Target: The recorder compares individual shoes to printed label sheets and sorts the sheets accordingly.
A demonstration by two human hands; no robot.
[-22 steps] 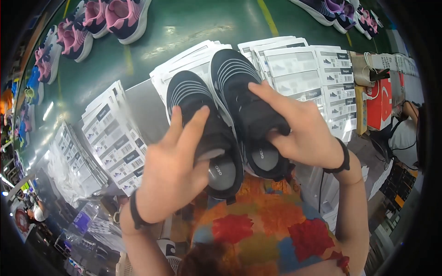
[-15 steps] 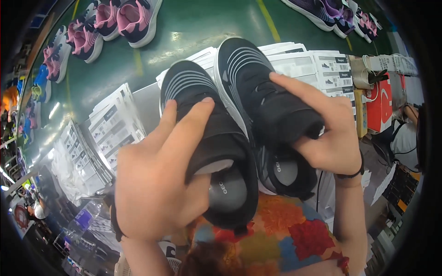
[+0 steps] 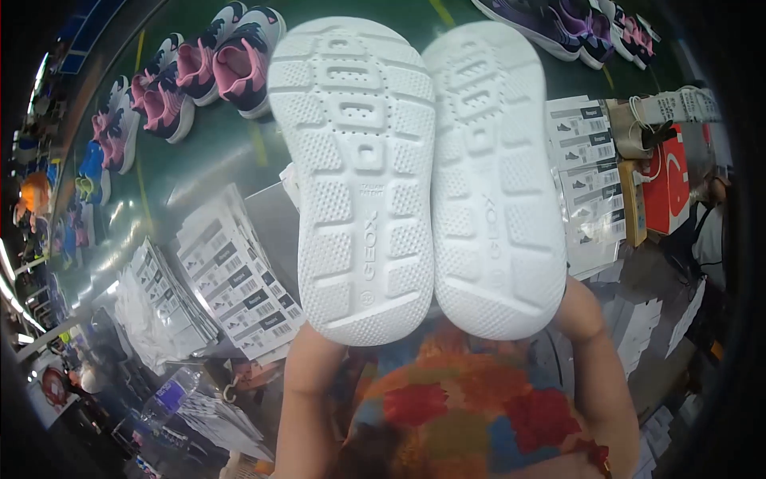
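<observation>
Two sneakers are held up side by side with their white soles facing me. The left sneaker (image 3: 363, 184) and the right sneaker (image 3: 499, 184) touch along their inner edges, toes pointing away. Textured tread blocks cover both soles, and the black uppers are turned out of sight. Behind the heel of the left one is my left hand (image 3: 317, 347), closed on that shoe, its fingers hidden. My right hand (image 3: 581, 310) grips the other from behind near the heel, and only its outer side shows.
Pink and navy sneakers (image 3: 241, 68) line the green surface (image 3: 215, 156) at far left; purple ones (image 3: 558, 32) stand far right. Label sheets (image 3: 239, 275) lie left, with more labels (image 3: 590, 176) right, beside a red box (image 3: 666, 180). A plastic bottle (image 3: 169, 395) is at lower left.
The pair of sneakers has been turned over, from black uppers showing to white soles showing. My hands have gone from on top of the shoes to behind them.
</observation>
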